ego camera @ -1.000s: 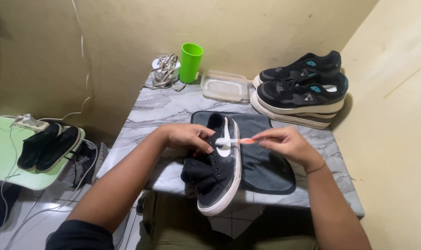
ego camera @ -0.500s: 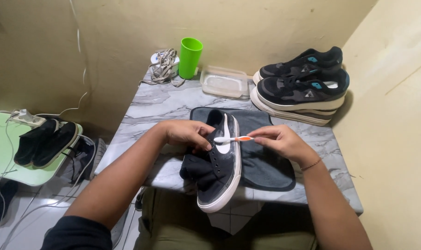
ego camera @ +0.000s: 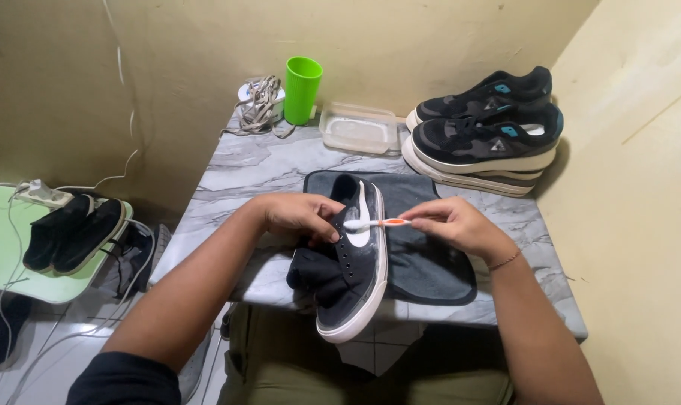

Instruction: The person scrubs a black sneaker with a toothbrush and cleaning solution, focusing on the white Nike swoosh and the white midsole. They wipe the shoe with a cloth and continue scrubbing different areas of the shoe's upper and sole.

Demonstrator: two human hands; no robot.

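- The left hand (ego camera: pixel 299 215) curls over the black shoe (ego camera: pixel 351 259), fingers bent and gripping its upper, forearm coming in from 7 o'clock.
- The right hand (ego camera: pixel 453 225) is closed on the toothbrush (ego camera: pixel 374 223), pinching its orange handle, wrist bent, forearm from 5 o'clock.
- The brush head lies on the shoe's white side mark.
- The shoe rests on a dark cloth (ego camera: pixel 430 259) at the counter (ego camera: pixel 243 169) front edge, toe overhanging toward 6 o'clock.
- A green cup (ego camera: pixel 303 90) stands at 11 o'clock.

One head-worn camera looks steeply down, fairly close, at the marble table (ego camera: pixel 280 161) facing the wall.
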